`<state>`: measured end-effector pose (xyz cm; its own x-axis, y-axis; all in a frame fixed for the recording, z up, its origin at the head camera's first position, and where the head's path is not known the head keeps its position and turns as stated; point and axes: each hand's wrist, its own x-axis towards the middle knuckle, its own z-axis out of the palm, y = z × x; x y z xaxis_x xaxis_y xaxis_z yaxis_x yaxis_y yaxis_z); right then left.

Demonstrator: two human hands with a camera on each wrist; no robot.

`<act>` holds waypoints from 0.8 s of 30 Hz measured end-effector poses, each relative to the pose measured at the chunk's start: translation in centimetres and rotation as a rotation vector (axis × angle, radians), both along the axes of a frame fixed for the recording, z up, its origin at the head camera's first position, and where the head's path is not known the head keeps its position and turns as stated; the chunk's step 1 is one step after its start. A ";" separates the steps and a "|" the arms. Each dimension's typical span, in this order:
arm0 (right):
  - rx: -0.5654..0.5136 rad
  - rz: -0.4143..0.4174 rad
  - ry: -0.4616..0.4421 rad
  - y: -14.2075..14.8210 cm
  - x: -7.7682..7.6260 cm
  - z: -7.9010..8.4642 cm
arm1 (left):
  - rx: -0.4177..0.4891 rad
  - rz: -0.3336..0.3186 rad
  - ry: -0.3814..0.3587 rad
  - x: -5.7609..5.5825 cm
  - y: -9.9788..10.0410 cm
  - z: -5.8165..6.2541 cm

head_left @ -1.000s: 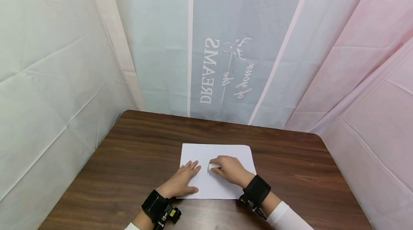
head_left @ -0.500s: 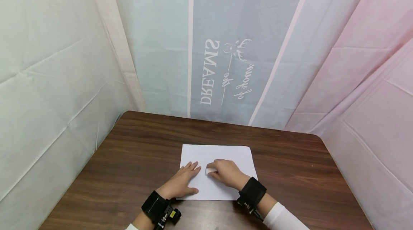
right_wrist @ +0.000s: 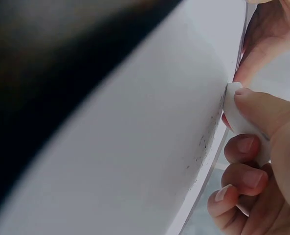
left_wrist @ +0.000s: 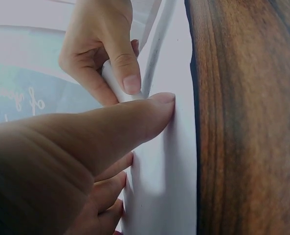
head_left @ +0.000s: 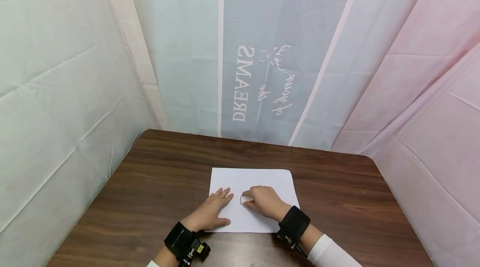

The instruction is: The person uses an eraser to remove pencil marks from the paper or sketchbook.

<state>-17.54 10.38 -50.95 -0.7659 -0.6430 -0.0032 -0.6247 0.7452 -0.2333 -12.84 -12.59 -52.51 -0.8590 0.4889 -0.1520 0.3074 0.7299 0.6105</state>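
Note:
A white sheet of paper (head_left: pixel 250 222) lies on the dark wooden table. My left hand (head_left: pixel 210 213) rests flat on its left part, fingers spread and thumb near the front edge. With thumb and fingers, my right hand (head_left: pixel 267 201) pinches a white eraser (head_left: pixel 245 199), whose end meets the sheet near the middle. In the right wrist view the thumb presses along the eraser's side, and dark eraser crumbs (right_wrist: pixel 201 147) are scattered on the paper beside it. Part of the eraser is hidden inside the right hand.
The brown wood-grain table (head_left: pixel 168 175) extends around the sheet on all sides. Pale fabric curtains (head_left: pixel 187 50) hang behind it and at both sides. Each wrist wears a black strap (head_left: pixel 294 222) with a small camera.
My right hand has shifted a little left and nearer to me with the eraser, then very slightly back right. The left hand and the paper stay in place.

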 end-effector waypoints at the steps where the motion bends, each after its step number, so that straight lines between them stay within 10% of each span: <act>1: 0.002 0.001 0.002 0.0 0.0 0.0 | 0.002 0.001 -0.001 0.0 0.0 0.0; 24: -0.002 -0.006 0.012 1.2 -0.1 0.0 | 0.013 -0.013 0.011 0.1 0.0 0.4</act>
<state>-17.68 11.56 -50.94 -0.7694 -0.6387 0.0071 -0.6233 0.7483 -0.2271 -12.78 -12.62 -52.08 -0.8541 0.5019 -0.1363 0.3233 0.7176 0.6169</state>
